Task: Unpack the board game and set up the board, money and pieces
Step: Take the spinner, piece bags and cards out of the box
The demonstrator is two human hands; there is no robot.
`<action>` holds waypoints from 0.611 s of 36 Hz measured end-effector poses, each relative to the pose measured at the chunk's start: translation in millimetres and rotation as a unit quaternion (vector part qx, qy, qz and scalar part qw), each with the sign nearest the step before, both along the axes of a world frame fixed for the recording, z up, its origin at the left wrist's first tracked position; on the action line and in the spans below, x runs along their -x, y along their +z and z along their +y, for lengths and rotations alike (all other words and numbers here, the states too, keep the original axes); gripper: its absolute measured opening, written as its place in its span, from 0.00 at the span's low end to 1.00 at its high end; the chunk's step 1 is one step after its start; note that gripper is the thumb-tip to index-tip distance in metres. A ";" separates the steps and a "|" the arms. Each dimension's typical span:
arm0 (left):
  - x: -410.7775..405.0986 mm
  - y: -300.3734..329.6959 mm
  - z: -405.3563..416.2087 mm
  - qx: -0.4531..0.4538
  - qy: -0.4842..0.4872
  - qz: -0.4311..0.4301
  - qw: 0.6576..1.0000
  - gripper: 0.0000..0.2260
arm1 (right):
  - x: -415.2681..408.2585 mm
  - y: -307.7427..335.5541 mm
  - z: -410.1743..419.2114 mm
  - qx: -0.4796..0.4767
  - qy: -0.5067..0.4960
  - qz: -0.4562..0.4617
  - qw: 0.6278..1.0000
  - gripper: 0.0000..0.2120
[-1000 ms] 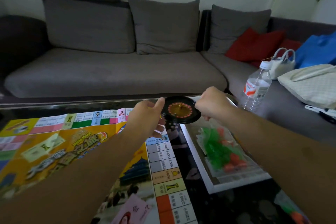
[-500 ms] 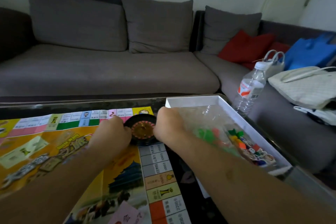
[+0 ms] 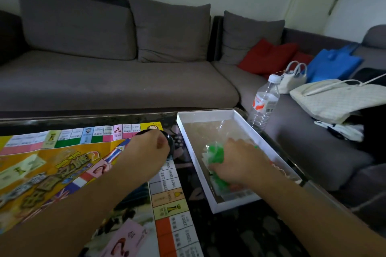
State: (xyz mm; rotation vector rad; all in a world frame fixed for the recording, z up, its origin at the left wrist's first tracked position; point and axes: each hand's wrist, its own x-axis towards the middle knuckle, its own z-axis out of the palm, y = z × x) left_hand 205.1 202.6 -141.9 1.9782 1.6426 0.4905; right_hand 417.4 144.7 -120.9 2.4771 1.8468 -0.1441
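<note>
Where hands (image 3: 146,148) work, water bottle (image 3: 264,103) beside white box (image 3: 199,165).

Dark glossy table (image 3: 240,233) carries the unfolded game board (image 3: 62,165) and, beside it, a white box (image 3: 194,150)

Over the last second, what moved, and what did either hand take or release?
Both hands carried the black spinner down from mid-air to the board's far right corner. The right hand let go of it and reached into the white box, onto the bag of green pieces. The left hand stays on the spinner. The board and box are unmoved.
</note>
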 end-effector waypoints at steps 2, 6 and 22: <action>-8.0 2.3 -12.1 0.013 -0.015 -0.052 0.998 0.06 | -0.7 -2.2 -2.4 -0.025 0.013 0.004 1.000 0.14; -17.7 5.5 -37.8 0.022 -0.030 -0.151 0.988 0.08 | -5.1 3.6 -3.8 -0.073 -0.010 0.059 0.996 0.07; 18.2 34.1 -61.3 0.149 0.185 -0.358 0.903 0.16 | 86.9 31.6 -63.9 -0.147 0.162 0.372 0.902 0.06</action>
